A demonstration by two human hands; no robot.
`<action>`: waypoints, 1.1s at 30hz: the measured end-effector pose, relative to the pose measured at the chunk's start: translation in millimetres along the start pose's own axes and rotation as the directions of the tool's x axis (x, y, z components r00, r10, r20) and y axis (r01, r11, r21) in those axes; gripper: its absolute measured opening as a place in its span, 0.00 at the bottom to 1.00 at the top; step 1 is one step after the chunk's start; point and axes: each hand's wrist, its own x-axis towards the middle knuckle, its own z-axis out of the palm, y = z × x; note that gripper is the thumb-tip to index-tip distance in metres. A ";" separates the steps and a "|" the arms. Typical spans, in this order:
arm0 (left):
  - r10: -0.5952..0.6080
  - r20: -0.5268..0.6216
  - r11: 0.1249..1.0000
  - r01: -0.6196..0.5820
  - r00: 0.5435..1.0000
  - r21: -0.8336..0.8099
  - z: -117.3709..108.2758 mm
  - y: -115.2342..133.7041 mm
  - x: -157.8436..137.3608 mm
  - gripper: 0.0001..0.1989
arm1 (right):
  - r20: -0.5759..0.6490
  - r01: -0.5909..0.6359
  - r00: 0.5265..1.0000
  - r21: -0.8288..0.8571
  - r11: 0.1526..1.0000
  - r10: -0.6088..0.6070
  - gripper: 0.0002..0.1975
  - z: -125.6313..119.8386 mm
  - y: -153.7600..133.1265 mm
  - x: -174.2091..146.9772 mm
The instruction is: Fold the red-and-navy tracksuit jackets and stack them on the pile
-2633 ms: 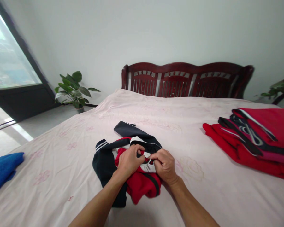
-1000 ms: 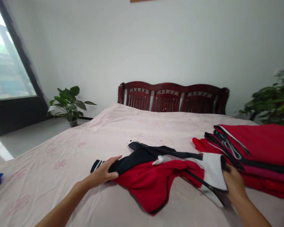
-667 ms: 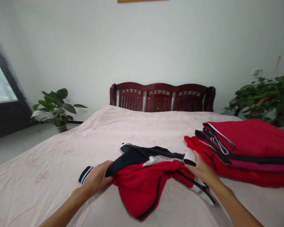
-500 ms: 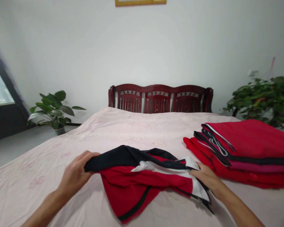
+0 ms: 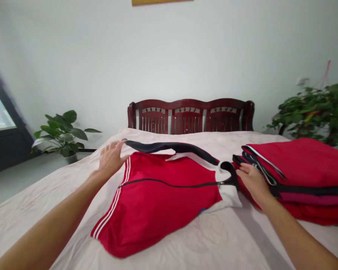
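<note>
A red zip-up jacket (image 5: 157,204) is spread across the pink bed cover (image 5: 202,247), its white-striped hem turned towards the left hand (image 5: 125,149) and its collar (image 5: 230,176) towards the right hand (image 5: 239,171). The left thumb and fingers are held apart at the hem's upper corner; the right fingers are curled just beside the collar. Whether cloth is gripped by either cannot be told. Folded clothes (image 5: 304,161) are stacked beyond the right hand
</note>
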 end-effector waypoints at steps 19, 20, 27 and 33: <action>-0.228 0.725 0.240 0.759 0.650 -0.605 35.1 -63.7 -139.1 0.33 | 0.486 0.766 0.642 -0.446 0.464 -0.593 0.13 31.2 7.5 -88.0; -0.258 0.696 0.200 0.742 0.670 -0.640 22.2 -72.6 -134.3 0.34 | 0.464 0.768 0.639 -0.427 0.478 -0.613 0.13 25.5 3.2 -84.4; -0.375 0.626 0.310 0.729 0.684 -0.610 22.8 -119.7 -151.5 0.24 | 0.475 0.744 0.657 -0.282 0.606 -0.585 0.14 6.1 -1.7 -104.8; -0.432 0.702 0.241 0.822 0.567 -0.516 29.9 -105.4 -197.3 0.25 | 0.506 0.850 0.448 0.015 0.526 -0.737 0.19 19.9 -23.8 -187.0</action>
